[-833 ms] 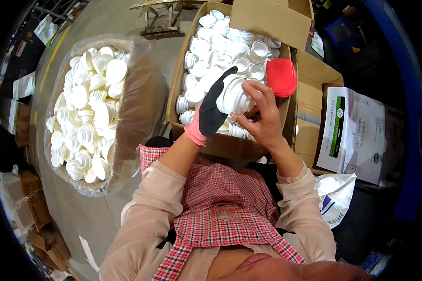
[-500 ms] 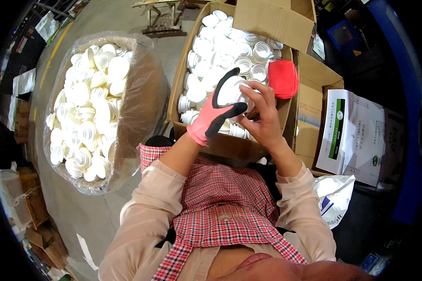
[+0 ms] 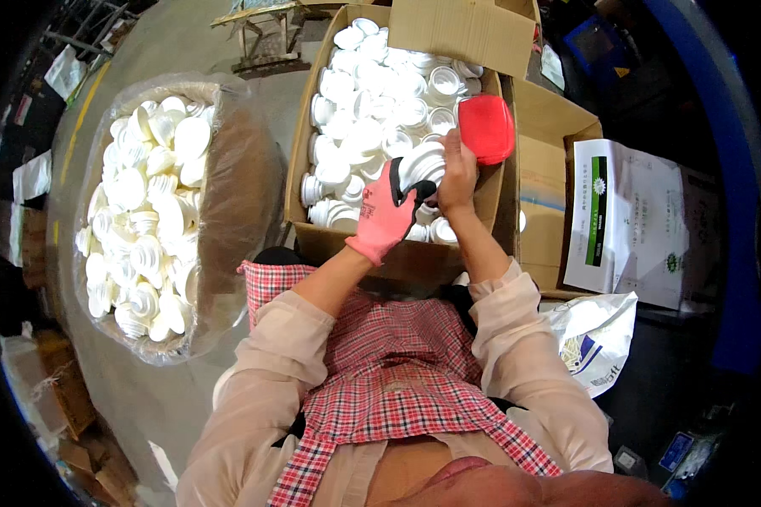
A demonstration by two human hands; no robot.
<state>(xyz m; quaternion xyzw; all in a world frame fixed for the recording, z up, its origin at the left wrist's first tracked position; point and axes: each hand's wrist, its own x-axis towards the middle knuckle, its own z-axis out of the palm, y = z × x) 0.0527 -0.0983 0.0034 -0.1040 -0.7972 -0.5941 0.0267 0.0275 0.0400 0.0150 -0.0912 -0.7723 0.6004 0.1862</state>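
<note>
Left hand [image 3: 389, 211], gloved: part-closed, curled around one white ridged piece [image 3: 422, 166]. Right hand [image 3: 457, 173], bare: fingers together along the piece's right side; cannot tell whether it grips. Piece's place: above the near part of the open carton [image 3: 317, 243]. Risk: a loose glove hold could drop it among similar pieces [image 3: 336, 87]. Red pouch [image 3: 486, 128]: carton's right edge, beside the right hand; a knock could dislodge it. Room: tight rightward; leftward, floor [image 3: 271, 97] beyond the left edge; cardboard flap [image 3: 461, 34] bounds the far right corner.

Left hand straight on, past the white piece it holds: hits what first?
Likely the right hand, on the right side of the white piece; depth is hard to judge here.
</note>
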